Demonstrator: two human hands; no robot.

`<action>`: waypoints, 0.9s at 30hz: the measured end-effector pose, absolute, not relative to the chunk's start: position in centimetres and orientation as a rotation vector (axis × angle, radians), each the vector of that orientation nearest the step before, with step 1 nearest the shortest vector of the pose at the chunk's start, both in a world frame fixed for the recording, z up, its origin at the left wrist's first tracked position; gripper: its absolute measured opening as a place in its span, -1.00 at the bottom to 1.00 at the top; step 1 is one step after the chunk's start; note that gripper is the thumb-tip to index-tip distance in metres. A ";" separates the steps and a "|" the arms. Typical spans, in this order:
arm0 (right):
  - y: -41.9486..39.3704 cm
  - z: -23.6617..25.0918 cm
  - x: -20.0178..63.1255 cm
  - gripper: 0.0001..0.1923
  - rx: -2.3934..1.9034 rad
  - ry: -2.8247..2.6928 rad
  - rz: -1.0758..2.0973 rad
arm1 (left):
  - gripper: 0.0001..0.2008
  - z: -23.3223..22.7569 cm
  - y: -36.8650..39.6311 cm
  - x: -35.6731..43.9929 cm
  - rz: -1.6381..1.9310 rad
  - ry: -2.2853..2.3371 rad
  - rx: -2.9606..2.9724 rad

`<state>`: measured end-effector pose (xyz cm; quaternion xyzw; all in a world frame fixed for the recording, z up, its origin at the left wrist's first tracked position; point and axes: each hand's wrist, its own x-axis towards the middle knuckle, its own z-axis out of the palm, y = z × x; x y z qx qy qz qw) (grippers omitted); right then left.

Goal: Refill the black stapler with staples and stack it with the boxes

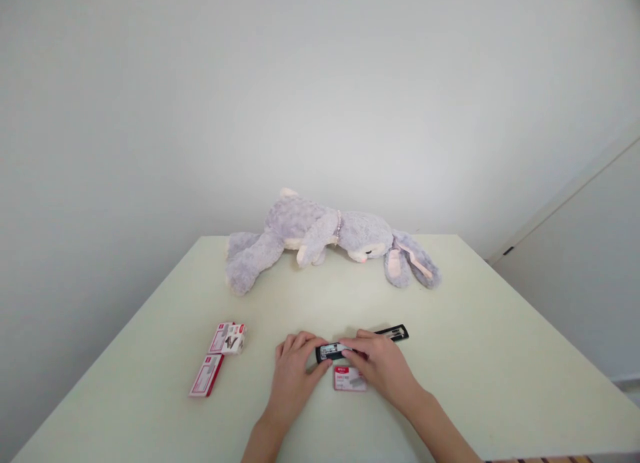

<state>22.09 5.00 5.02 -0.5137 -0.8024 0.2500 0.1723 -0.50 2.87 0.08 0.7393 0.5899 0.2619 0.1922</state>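
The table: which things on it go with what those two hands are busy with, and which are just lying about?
In use, it seems:
black stapler, opened out, left hand gripping one end, right hand over its middle
nearby red-and-white box, probably

Lying about, apparently:
plush rabbit, at the back
small boxes at the left, untouched, though perhaps related

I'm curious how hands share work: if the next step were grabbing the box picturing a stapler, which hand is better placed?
Probably the left hand; it's nearer that box. The right hand is farther off, at the black stapler.
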 end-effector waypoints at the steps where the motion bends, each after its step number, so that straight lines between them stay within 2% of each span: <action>1: 5.2 5.0 21.9 -0.72 -1.442 -2.302 0.707 | -0.72 0.2 2.9 -0.6 0.736 1.654 2.075; 10: 6.1 4.2 20.8 -0.74 -1.388 -2.274 0.760 | -0.74 0.4 2.9 -0.6 0.774 1.648 2.068; 16: 5.3 3.4 21.2 -0.76 -1.511 -2.116 0.717 | -0.78 0.6 2.6 -0.5 0.871 1.641 2.063; 19: 4.6 3.0 21.5 -0.72 -1.562 -2.039 0.717 | -0.87 0.9 2.4 0.1 0.939 1.669 2.051; 27: 3.9 2.7 21.5 -0.62 -1.694 -1.861 0.703 | -0.85 1.6 2.5 2.5 0.962 1.808 2.057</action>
